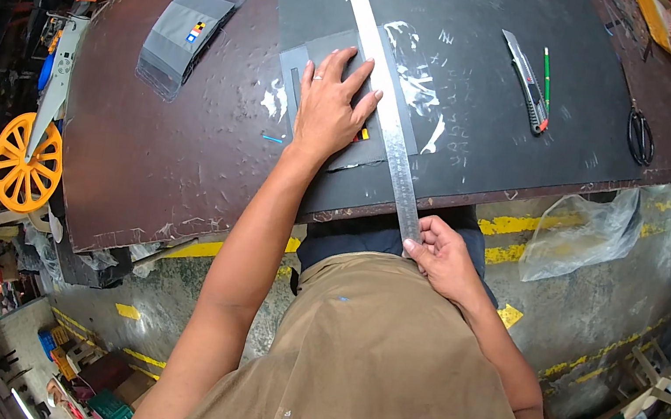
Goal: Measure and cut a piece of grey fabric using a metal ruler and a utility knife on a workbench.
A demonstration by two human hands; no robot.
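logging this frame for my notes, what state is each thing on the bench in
left hand: flat, fingers spread, pressing on the grey sheet
right hand: gripping the near end of the steel ruler
steel ruler: lying flat, near end past the table edge
grey sheet: flat under the hand, beside the ruler
utility knife: lying untouched; blade state unclear
green pen: lying beside the knife
scissors: closed, lying flat
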